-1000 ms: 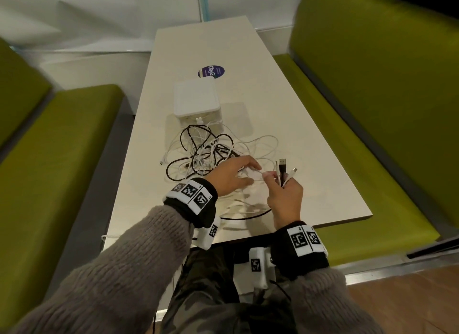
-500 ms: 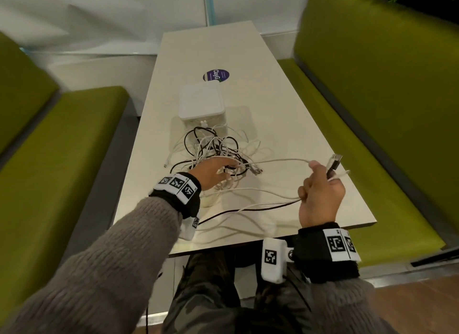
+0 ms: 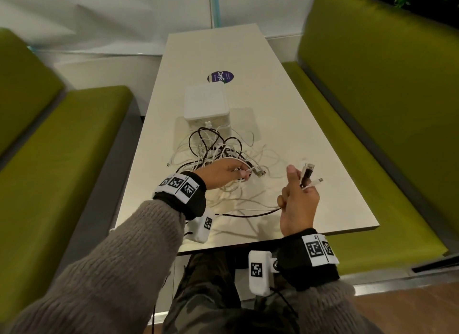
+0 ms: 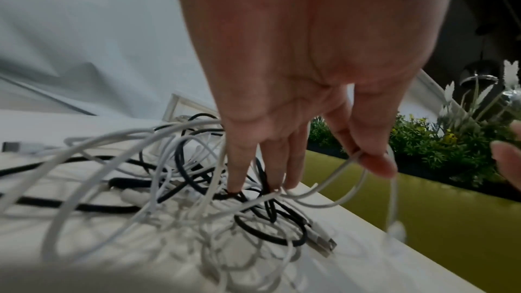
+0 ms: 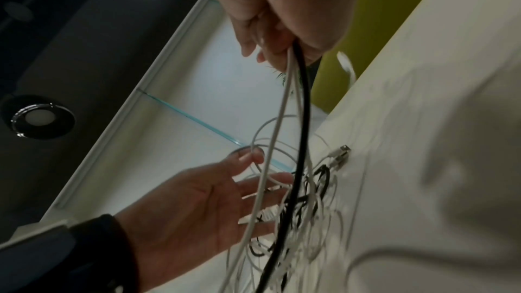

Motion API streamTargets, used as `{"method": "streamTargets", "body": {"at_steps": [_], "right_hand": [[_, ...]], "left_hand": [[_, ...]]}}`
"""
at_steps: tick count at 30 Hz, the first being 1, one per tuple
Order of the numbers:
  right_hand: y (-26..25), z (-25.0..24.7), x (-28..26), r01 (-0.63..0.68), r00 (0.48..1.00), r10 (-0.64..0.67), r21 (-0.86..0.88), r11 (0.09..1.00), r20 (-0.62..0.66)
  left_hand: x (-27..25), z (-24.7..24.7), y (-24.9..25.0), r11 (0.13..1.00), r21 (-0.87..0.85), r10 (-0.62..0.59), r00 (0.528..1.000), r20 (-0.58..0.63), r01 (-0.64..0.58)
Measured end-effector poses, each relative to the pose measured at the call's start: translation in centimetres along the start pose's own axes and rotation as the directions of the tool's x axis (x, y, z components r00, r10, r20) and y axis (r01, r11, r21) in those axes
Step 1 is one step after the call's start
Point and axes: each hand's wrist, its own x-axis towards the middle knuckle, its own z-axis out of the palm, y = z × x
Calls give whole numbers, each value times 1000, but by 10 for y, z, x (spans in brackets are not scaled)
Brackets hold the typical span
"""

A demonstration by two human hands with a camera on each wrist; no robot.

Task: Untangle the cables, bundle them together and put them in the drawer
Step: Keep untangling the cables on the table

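A tangle of white and black cables (image 3: 218,152) (image 4: 180,186) (image 5: 304,208) lies mid-table in front of the white drawer box (image 3: 205,105). My left hand (image 3: 242,172) (image 4: 363,157) (image 5: 253,157) is on the tangle's near right side. Its thumb and forefinger pinch a white cable, and the other fingers reach straight down into the loops. My right hand (image 3: 298,182) (image 5: 270,52) is raised to the right and grips several cable ends (image 3: 308,174), one black plug and white ones. A black cable (image 5: 301,108) and white ones trail from it down to the tangle.
The drawer box's front faces the tangle, with cables touching it. A round purple sticker (image 3: 220,77) lies beyond it on the table (image 3: 310,139). A loose silver USB plug (image 3: 259,172) (image 4: 324,242) lies by my left fingers. Green benches (image 3: 62,159) flank both sides.
My right hand drew the cable ends out to the right, away from the left hand, and has since come back a little. The strands, taut a moment ago, now hang slack. The left hand stays on the tangle.
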Motion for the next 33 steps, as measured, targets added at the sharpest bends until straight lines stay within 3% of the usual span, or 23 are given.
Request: {"method": "streamTargets", "body": {"at_steps": [5,8,10,15,19,23,27,33], "right_hand": [[18,-1,-4,-129,987,143,-177,976,69],[22,6,-3,-239,950,276,-232,943,145],[22,13,2,-296,931,323,-167,941,170],[16,16,20,-291,945,277,61,955,177],[7,7,27,-192,979,179,152,970,92],[-9,-2,34,-118,993,114,149,982,32],[-9,3,34,-141,989,135,122,982,53],[2,3,31,-179,983,173,92,980,67]], "left_hand": [[-7,0,0,971,-237,-33,999,-27,26],[-9,0,1,965,-262,-8,998,58,23],[-13,0,0,974,-227,6,991,135,25],[-18,-2,-10,987,-153,-21,983,183,50],[-25,-6,-15,986,-151,-48,987,154,71],[-30,-7,-22,990,-73,-105,981,161,118],[-27,-3,-21,998,25,-53,993,106,51],[-26,-4,-14,999,-2,-38,999,38,38]]}}
